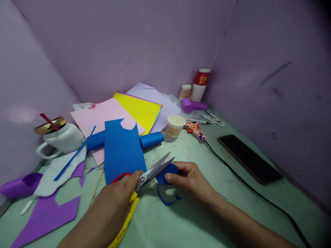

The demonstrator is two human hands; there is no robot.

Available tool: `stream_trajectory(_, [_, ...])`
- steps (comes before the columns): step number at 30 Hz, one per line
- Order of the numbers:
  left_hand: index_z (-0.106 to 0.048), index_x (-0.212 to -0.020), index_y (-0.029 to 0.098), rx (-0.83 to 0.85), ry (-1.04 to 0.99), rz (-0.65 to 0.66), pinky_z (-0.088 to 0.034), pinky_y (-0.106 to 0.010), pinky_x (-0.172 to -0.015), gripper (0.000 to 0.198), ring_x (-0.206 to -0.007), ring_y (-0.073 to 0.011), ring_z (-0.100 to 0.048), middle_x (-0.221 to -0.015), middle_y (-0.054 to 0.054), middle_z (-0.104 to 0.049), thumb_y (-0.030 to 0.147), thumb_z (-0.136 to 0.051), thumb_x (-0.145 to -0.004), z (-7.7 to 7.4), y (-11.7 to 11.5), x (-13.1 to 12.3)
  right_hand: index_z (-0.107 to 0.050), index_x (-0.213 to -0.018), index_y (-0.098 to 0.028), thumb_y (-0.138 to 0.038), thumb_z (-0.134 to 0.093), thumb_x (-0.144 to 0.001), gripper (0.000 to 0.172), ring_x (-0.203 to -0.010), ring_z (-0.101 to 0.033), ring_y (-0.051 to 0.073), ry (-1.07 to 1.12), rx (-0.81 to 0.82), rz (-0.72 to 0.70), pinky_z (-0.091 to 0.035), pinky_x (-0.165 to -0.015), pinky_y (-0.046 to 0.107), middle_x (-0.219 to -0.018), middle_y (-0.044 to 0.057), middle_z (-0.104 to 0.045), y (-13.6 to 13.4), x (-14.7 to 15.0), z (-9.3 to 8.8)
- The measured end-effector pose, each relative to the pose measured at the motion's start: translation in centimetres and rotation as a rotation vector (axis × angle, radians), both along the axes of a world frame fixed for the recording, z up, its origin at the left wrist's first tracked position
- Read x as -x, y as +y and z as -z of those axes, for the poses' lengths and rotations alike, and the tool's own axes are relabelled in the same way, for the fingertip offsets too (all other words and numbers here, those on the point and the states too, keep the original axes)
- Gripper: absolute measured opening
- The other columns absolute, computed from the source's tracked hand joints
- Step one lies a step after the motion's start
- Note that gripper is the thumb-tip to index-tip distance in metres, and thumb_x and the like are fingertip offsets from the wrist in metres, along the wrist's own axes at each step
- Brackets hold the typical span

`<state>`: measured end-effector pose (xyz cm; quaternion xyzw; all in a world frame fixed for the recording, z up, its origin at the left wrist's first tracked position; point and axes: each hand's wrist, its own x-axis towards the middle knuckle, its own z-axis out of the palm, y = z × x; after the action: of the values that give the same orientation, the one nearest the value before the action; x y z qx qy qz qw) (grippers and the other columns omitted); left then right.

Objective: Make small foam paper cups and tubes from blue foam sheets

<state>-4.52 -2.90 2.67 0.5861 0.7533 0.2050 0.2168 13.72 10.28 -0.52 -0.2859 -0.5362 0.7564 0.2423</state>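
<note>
On the green tabletop (196,220) lies a big blue sheet (123,148). The left hand (117,199) grips red-handled scissors (151,171), blades open. The right hand (190,177) pinches a small blue paper piece (168,171) with its fingers (172,177). The paper looks thin, light and bendy, so holding near the edge seems best.

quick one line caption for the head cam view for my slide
Left hand works red-handled scissors into a small blue paper piece held by the right hand, coloured sheets behind.
</note>
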Motion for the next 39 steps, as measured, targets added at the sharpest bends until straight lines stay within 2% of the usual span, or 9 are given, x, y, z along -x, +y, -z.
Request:
stream_trajectory(5, [-0.056, -0.124, 0.028, 0.065, 0.012, 0.108, -0.05, -0.033, -0.082, 0.043, -0.09, -0.0241, -0.065, -0.104, -0.007, -0.07, 0.023, -0.043, -0.083, -0.3, -0.1, 0.9, -0.071, -0.067, -0.013, -0.031, -0.078, -0.063, 0.019, -0.059, -0.051, 0.012, -0.011, -0.037, -0.066, -0.04, -0.061, 0.028, -0.063, 0.001, -0.062, 0.6, -0.1, -0.6])
stream_trajectory(9, [-0.058, -0.121, 0.028, 0.077, -0.002, 0.113, -0.049, -0.033, -0.085, 0.042, -0.092, -0.0243, -0.065, -0.106, -0.007, -0.069, 0.023, -0.041, -0.083, -0.6, 0.0, 0.8, -0.073, -0.071, -0.013, -0.03, -0.077, -0.063, 0.019, -0.065, -0.056, 0.015, -0.004, -0.056, -0.099, -0.044, -0.067, 0.029, -0.071, 0.003, -0.066, 0.9, -0.3, -0.7])
stream_trajectory(14, [-0.061, -0.117, 0.03, 0.099, -0.091, 0.104, -0.05, -0.035, -0.084, 0.037, -0.093, -0.0259, -0.066, -0.101, -0.005, -0.071, 0.026, -0.042, -0.084, -1.0, 0.0, 0.8, -0.071, -0.07, -0.013, -0.03, -0.078, -0.062, 0.02, -0.06, -0.054, 0.013, -0.017, -0.006, -0.077, -0.042, -0.062, 0.027, -0.065, 0.001, -0.064, 0.7, -0.2, -0.4])
stream_trajectory(17, [-0.059, -0.118, 0.032, 0.058, -0.123, 0.052, -0.051, -0.032, -0.08, 0.036, -0.096, -0.0248, -0.066, -0.106, -0.004, -0.07, 0.029, -0.042, -0.086, -0.5, 0.0, 1.1, -0.069, -0.071, -0.013, -0.032, -0.08, -0.06, 0.024, -0.058, -0.054, 0.012, -0.029, 0.075, -0.022, -0.042, -0.06, 0.027, -0.066, 0.001, -0.064, 0.6, -0.1, -0.1])
stream_trajectory(21, [-0.061, -0.104, 0.024, -0.118, -0.054, -0.163, -0.048, -0.027, -0.058, 0.028, -0.065, -0.0197, -0.065, -0.079, -0.004, -0.07, 0.038, -0.048, -0.083, 0.1, 0.2, 0.9, -0.066, -0.077, -0.014, -0.031, -0.082, -0.057, 0.03, -0.058, -0.057, 0.012, -0.045, 0.15, 0.021, -0.044, -0.059, 0.027, -0.068, 0.001, -0.065, 0.5, 0.2, 0.2])
stream_trajectory(24, [-0.058, -0.099, 0.024, -0.203, -0.263, -0.318, -0.041, -0.023, -0.045, 0.029, -0.048, -0.0122, -0.054, -0.069, 0.001, -0.065, 0.046, -0.054, -0.081, -0.5, 0.4, -0.3, -0.065, -0.076, -0.015, -0.03, -0.082, -0.057, 0.03, -0.058, -0.057, 0.012, -0.039, 0.14, 0.014, -0.044, -0.059, 0.027, -0.068, 0.001, -0.065, 0.5, 0.2, 0.3])
stream_trajectory(29, [-0.05, -0.104, 0.023, -0.196, -0.619, -0.434, -0.037, -0.021, -0.041, 0.039, -0.046, -0.0091, -0.048, -0.066, 0.005, -0.059, 0.045, -0.065, -0.075, -1.3, 0.9, -2.6, -0.063, -0.07, -0.015, -0.027, -0.08, -0.055, 0.026, -0.055, -0.054, 0.011, -0.054, 0.125, -0.001, -0.041, -0.055, 0.026, -0.064, 0.001, -0.064, 0.3, 0.3, 0.1])
stream_trajectory(36, [-0.05, -0.104, 0.02, -0.266, -0.819, -0.45, -0.039, -0.021, -0.045, 0.044, -0.049, -0.0088, -0.049, -0.066, 0.005, -0.056, 0.038, -0.07, -0.069, -0.4, 1.6, -4.8, -0.066, -0.064, -0.013, -0.029, -0.076, -0.053, 0.023, -0.054, -0.05, 0.011, -0.136, 0.116, -0.212, -0.04, -0.055, 0.025, -0.057, 0.0, -0.059, -0.6, 0.4, 0.1])
stream_trajectory(39, [-0.05, -0.103, 0.021, -0.278, -0.852, -0.406, -0.041, -0.02, -0.045, 0.041, -0.049, -0.0091, -0.05, -0.065, 0.005, -0.056, 0.033, -0.07, -0.069, 0.4, 1.8, -5.0, -0.065, -0.064, -0.013, -0.032, -0.078, -0.055, 0.025, -0.053, -0.049, 0.01, -0.122, 0.116, -0.183, -0.039, -0.055, 0.024, -0.056, -0.001, -0.057, -0.9, 0.5, 0.3])
